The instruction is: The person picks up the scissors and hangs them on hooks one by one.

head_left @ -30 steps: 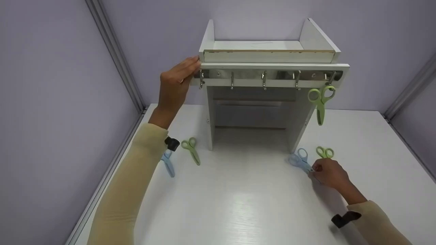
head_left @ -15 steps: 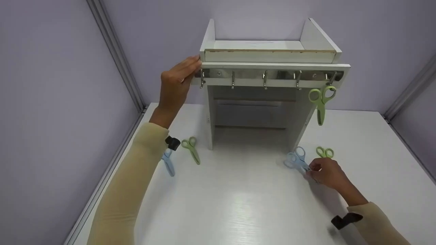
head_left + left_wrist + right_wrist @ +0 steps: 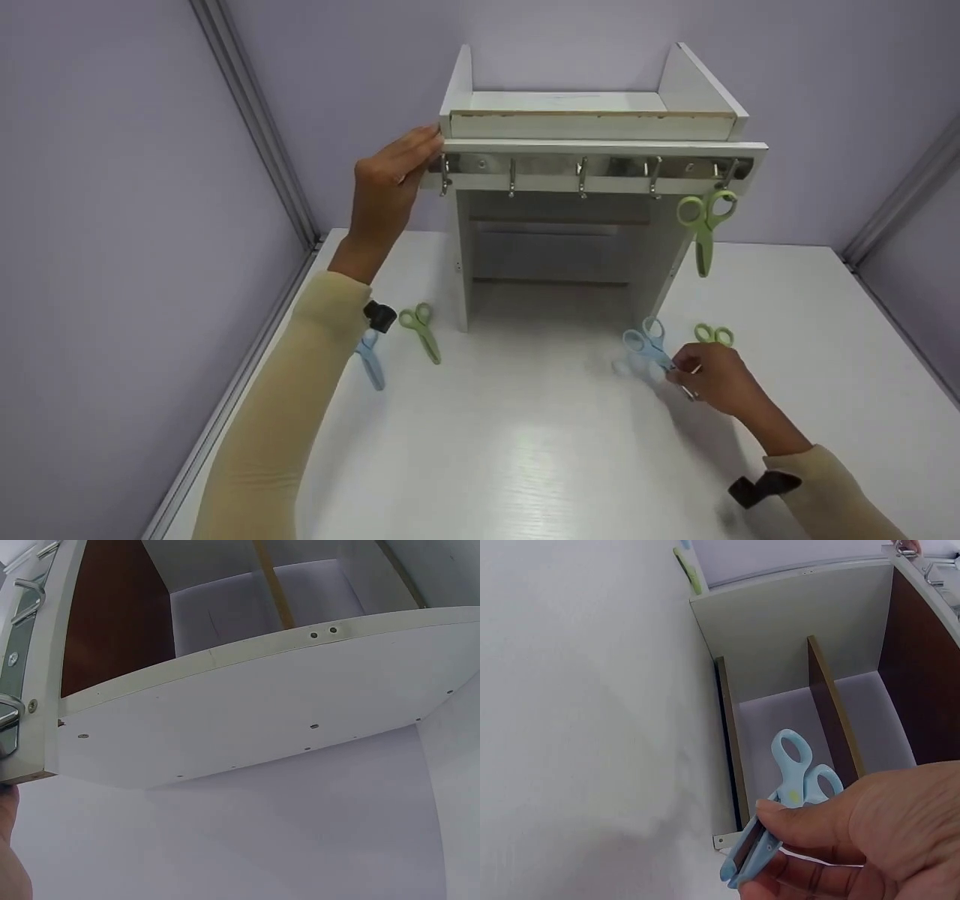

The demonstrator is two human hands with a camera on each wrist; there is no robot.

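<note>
A: Biggest first. White table (image 3: 525,450) under both hands, white shelf unit (image 3: 592,142) standing on it beyond them.

B: Hook rail (image 3: 592,166) runs along the shelf front, starting right at the left hand's fingertips. Green scissors on the hook (image 3: 703,221) hang at the far end, above the right hand.

A: What's only in the head view?

B: All the loose pairs. Green scissors (image 3: 712,334) lie just beyond the right hand. Another green pair (image 3: 421,331) and a blue pair (image 3: 370,361) lie beside the left forearm, the blue partly hidden by the sleeve.

A: Left wrist view?

B: Only the underside of the shelf, the rail's end with one hook, a sliver of skin at the edge. No fingers to read there.

A: Right wrist view?

B: Close on the grip, plus the shelf's inner dividers, which the head view hides.

A: Left hand (image 3: 390,184)?

B: Fingers fairly straight, tips touching the near end of the shelf's front edge. Holding nothing.

A: Right hand (image 3: 712,379)?

B: Thumb and fingers pinch the blue scissors (image 3: 780,814) round the closed blades, loops pointing away toward the shelf. Looks lifted just off the table, near the shelf's right leg.
</note>
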